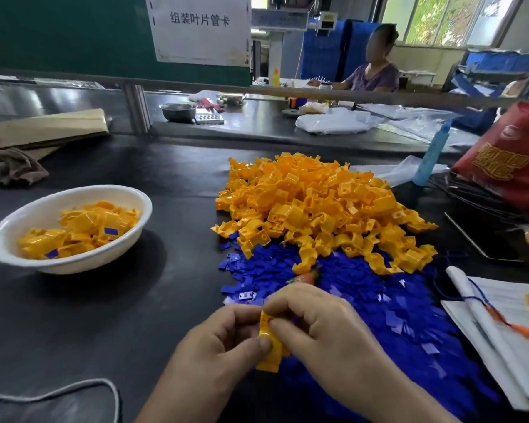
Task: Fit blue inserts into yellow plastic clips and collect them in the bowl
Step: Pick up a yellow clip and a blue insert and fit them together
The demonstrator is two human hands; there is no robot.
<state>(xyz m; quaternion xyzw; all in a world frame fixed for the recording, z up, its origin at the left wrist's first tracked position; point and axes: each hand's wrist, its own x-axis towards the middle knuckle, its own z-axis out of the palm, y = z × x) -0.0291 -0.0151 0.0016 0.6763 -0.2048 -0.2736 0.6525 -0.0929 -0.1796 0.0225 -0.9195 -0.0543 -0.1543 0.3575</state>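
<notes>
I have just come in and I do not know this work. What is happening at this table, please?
A person is assembling small plastic parts by hand. The left hand and the right hand together hold one yellow clip just above the table. Ahead lie a heap of yellow clips and a spread of blue inserts. The white bowl on the left already holds a number of clips, some showing blue.

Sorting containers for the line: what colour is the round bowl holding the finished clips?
White, seen in the head view: the round bowl holds assembled yellow plastic clips.
</notes>
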